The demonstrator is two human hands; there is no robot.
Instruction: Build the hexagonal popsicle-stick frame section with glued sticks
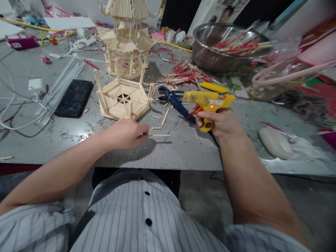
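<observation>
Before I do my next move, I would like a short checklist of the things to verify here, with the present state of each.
1. Glue gun held in the right hand: ok.
2. Orange light on the gun glowing: ok.
3. Glue hot enough to flow: cannot tell.
4. Thin stick held in the left hand: ok.
5. Nozzle well away from the blue pliers: not ok, they overlap in this view.
6. Table swept of loose stick pieces beside the six-sided base: not ok.
</observation>
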